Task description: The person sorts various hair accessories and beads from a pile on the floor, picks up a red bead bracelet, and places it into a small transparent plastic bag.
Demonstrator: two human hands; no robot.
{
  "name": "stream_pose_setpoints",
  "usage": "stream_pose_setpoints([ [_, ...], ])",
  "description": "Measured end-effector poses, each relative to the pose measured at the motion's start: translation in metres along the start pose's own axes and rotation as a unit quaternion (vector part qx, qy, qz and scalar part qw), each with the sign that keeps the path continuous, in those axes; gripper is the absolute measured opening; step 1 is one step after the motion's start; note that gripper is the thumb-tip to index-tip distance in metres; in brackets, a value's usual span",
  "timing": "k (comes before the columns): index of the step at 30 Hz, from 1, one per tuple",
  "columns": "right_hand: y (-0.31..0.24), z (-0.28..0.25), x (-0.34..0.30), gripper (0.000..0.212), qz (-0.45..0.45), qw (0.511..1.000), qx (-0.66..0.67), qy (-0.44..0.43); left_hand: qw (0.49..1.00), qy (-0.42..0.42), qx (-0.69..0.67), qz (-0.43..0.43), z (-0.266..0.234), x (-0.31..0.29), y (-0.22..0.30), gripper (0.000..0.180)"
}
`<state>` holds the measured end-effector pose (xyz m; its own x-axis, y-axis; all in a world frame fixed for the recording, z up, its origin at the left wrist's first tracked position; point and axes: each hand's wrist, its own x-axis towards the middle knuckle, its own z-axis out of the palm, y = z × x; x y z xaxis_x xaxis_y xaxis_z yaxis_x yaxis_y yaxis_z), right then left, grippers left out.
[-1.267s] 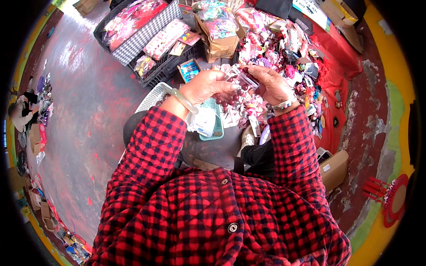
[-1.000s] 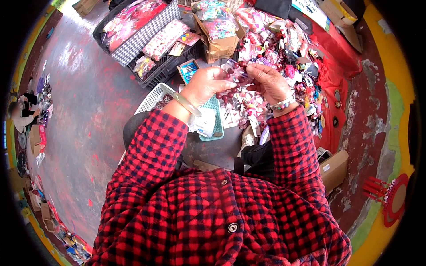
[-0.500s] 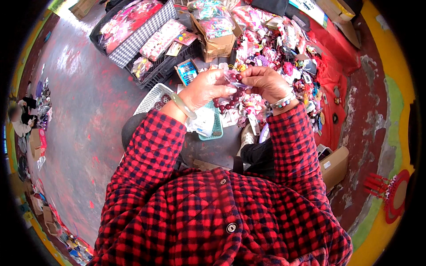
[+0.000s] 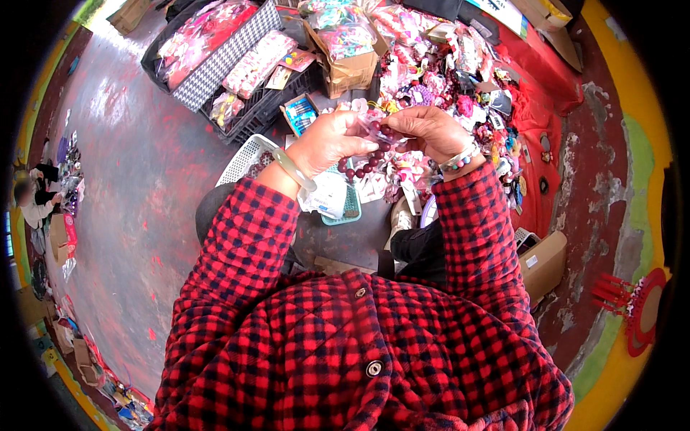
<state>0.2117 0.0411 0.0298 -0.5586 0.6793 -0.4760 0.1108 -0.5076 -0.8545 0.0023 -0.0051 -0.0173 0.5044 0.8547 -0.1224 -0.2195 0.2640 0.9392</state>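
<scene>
Beads, dark red and round, are hanging in a curved strand at the upper middle of the frame, between the two hands; the left hand is holding a clear plastic wrapper beside the strand, its thumb reaching in toward the beads; the right hand is pinching the strand's upper end between thumb and forefinger, though the exact contact is too small to tell; below the left hand, white packets are lying over a pale green basket; left of that wrist, a white basket is showing its perforated rim; at the upper right, a heap of colourful accessories is spreading beside red cloth; at the upper centre, a cardboard box is holding bagged goods.
</scene>
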Motion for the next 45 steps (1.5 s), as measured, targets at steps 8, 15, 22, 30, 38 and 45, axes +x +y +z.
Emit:
stream_pose_setpoints([
  [8, 0.003, -0.003, 0.005, 0.014, 0.007, 0.999, -0.01, -0.043, 1.0, -0.011, 0.014, -0.009, 0.004, -0.002, 0.001, 0.026],
  [15, 0.008, -0.006, 0.007, 0.013, -0.001, 0.996, -0.016, -0.092, 0.999, -0.024, 0.032, -0.018, 0.009, -0.004, 0.008, 0.025],
  [22, 0.006, -0.005, 0.005, 0.015, -0.018, 0.991, -0.048, -0.12, 0.999, -0.026, 0.009, -0.021, 0.013, -0.006, 0.014, 0.025],
  [30, 0.006, 0.001, 0.003, 0.012, -0.003, 0.994, -0.066, -0.089, 0.998, -0.049, 0.025, -0.027, 0.01, -0.005, 0.009, 0.025],
  [38, 0.008, 0.006, 0.007, 0.013, 0.015, 0.988, -0.134, -0.078, 0.996, -0.078, 0.003, -0.032, 0.012, -0.008, 0.003, 0.026],
  [45, 0.019, 0.008, 0.016, 0.012, 0.02, 0.978, -0.169, -0.12, 0.994, -0.087, 0.043, -0.046, 0.012, -0.008, 0.006, 0.024],
])
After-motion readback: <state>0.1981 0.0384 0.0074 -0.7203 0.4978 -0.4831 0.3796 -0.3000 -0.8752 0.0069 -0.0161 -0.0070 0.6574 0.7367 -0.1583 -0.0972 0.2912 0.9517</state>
